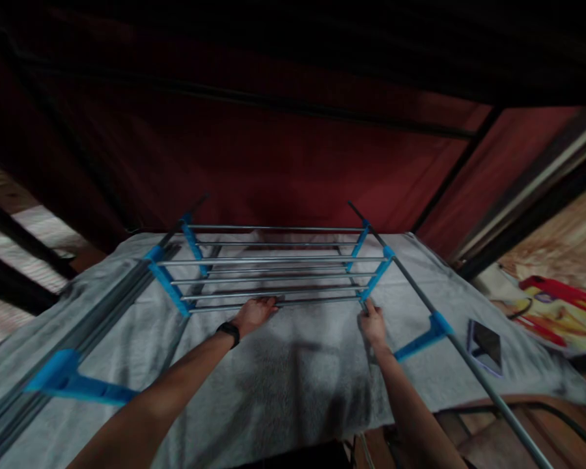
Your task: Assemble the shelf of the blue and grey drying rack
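Note:
A rack of metal rods (pixel 273 280) and blue plastic brackets (pixel 377 277) lies across a grey cloth (pixel 273 365) in front of me. My left hand (pixel 254 316), with a black band on the wrist, is closed on the rod nearest me, left of the rod's right end. At the lower right corner, my right hand (pixel 372 324) is closed on the rack just below the blue bracket; the exact grip is partly hidden. A long metal pole (pixel 415 286) runs along the right side, carrying another blue bracket (pixel 422 337). More poles (pixel 107 319) run along the left, with a blue bracket (pixel 78 380) near me.
A phone (pixel 486 347) lies on the cloth at the right. Beyond it is a red and yellow package (pixel 566 309). Dark red fabric panels (pixel 273 163) with dark frame bars stand behind the rack. A dark bar (pixel 14 280) crosses the left edge.

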{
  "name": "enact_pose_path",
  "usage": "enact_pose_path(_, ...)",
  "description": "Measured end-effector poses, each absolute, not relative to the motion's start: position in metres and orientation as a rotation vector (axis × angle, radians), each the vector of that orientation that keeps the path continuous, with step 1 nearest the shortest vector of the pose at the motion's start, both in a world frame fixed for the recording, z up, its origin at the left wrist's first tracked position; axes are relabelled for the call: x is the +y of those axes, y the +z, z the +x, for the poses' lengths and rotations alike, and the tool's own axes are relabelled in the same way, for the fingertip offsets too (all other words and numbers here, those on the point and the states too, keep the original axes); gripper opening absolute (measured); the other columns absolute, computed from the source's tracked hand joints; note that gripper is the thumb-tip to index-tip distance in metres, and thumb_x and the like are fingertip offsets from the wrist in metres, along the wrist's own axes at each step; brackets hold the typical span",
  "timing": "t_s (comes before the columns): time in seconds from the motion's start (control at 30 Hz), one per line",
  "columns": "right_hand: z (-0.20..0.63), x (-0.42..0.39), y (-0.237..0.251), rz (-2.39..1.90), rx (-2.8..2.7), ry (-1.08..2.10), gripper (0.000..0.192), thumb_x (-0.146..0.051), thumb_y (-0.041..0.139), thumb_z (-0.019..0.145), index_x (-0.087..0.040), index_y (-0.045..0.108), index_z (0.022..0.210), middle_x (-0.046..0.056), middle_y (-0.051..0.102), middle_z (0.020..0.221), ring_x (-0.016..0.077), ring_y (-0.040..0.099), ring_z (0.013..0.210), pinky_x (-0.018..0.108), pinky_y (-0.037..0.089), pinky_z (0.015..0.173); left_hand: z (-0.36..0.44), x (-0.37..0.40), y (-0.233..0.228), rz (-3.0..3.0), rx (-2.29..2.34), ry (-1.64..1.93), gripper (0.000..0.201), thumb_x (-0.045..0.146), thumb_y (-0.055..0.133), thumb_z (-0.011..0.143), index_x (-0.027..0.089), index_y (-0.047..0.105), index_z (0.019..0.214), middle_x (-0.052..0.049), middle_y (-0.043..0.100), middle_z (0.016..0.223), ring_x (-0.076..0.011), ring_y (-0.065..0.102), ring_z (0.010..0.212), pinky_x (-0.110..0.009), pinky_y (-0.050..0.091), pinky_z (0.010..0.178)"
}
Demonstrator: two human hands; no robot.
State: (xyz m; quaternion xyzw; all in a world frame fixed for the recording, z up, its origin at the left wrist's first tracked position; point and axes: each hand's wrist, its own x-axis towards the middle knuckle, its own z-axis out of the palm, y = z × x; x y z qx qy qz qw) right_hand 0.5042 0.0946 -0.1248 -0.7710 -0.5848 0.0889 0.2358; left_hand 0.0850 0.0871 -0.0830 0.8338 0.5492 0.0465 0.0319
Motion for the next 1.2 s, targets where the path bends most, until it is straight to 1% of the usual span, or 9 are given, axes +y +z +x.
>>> enact_pose_path(0.1,0.499,0.096,-0.117,-2.146,-1.565,0.273,0.059,-0.020,0.048,0.096,-0.020,0.056,0.155,0.011,0.068,0.113,0.0216,0.066,0.096,0.029,0.051,0.091,0.082,0.091,-0.079,2.562,1.647,0.091,0.042,0.040,0.037,0.111,0.015,0.066,0.128,-0.016,0.080,0.111,-0.0300,0.076,0.107,-0.041,0.058,0.090)
enact_pose_path(0.2,0.497,0.096,-0.113,-2.163,-1.568,0.274,0.061,-0.017,0.049,0.096,-0.022,0.054,0.157,0.011,0.067,0.115,0.0224,0.066,0.099,0.029,0.050,0.092,0.082,0.093,-0.073,2.532,1.619,0.048,0.046,0.041,0.033,0.111,0.015,0.065,0.130,-0.017,0.080,0.110,-0.0315,0.076,0.107,-0.042,0.057,0.089)
enact_pose_path(0.37,0.493,0.093,-0.110,-2.181,-1.582,0.266,0.061,-0.015,0.048,0.096,-0.019,0.053,0.157,0.014,0.065,0.120,0.0236,0.065,0.105,0.031,0.048,0.097,0.084,0.093,-0.065,2.456,1.635,-0.015,0.046,0.044,0.034,0.110,0.017,0.065,0.130,-0.016,0.079,0.117,-0.0324,0.075,0.110,-0.042,0.055,0.091)
enact_pose_path(0.57,0.489,0.093,-0.104,-2.206,-1.563,0.279,0.062,-0.016,0.048,0.096,-0.021,0.053,0.157,0.013,0.064,0.118,0.0241,0.064,0.105,0.031,0.048,0.096,0.085,0.095,-0.059,2.420,1.604,-0.035,0.050,0.047,0.032,0.109,0.018,0.063,0.136,-0.015,0.081,0.104,-0.0331,0.076,0.108,-0.041,0.054,0.090)
enact_pose_path(0.67,0.488,0.092,-0.102,-2.216,-1.572,0.289,0.061,-0.016,0.048,0.096,-0.020,0.053,0.157,0.014,0.063,0.121,0.0249,0.064,0.107,0.031,0.048,0.097,0.086,0.093,-0.056,2.418,1.602,-0.052,0.050,0.046,0.032,0.109,0.017,0.063,0.136,-0.016,0.080,0.106,-0.0337,0.076,0.109,-0.041,0.054,0.090)
enact_pose_path(0.8,0.487,0.091,-0.100,-2.224,-1.583,0.279,0.063,-0.015,0.048,0.095,-0.020,0.052,0.158,0.014,0.063,0.122,0.0249,0.063,0.110,0.032,0.047,0.100,0.089,0.090,-0.050,2.420,1.585,-0.019,0.050,0.045,0.032,0.108,0.018,0.060,0.140,-0.015,0.080,0.111,-0.0326,0.076,0.108,-0.040,0.054,0.088)
enact_pose_path(0.93,0.485,0.091,-0.100,-2.229,-1.580,0.271,0.064,-0.014,0.050,0.094,-0.019,0.051,0.159,0.016,0.064,0.123,0.0262,0.064,0.111,0.033,0.048,0.099,0.089,0.090,-0.048,2.419,1.583,-0.029,0.050,0.045,0.030,0.107,0.019,0.062,0.135,-0.014,0.080,0.106,-0.0314,0.077,0.103,-0.039,0.054,0.086)
enact_pose_path(1.1,0.487,0.092,-0.102,-2.227,-1.588,0.228,0.062,-0.015,0.051,0.096,-0.018,0.053,0.158,0.016,0.065,0.124,0.0263,0.066,0.112,0.032,0.048,0.099,0.087,0.095,-0.052,2.443,1.570,-0.064,0.052,0.045,0.029,0.108,0.017,0.063,0.135,-0.016,0.080,0.115,-0.0324,0.076,0.107,-0.040,0.055,0.087)
enact_pose_path(1.2,0.488,0.091,-0.104,-2.213,-1.630,0.205,0.062,-0.016,0.051,0.096,-0.017,0.052,0.158,0.015,0.065,0.122,0.0264,0.067,0.111,0.032,0.049,0.097,0.088,0.093,-0.052,2.427,1.611,-0.031,0.050,0.043,0.028,0.109,0.018,0.064,0.135,-0.014,0.080,0.109,-0.0304,0.076,0.102,-0.040,0.055,0.088)
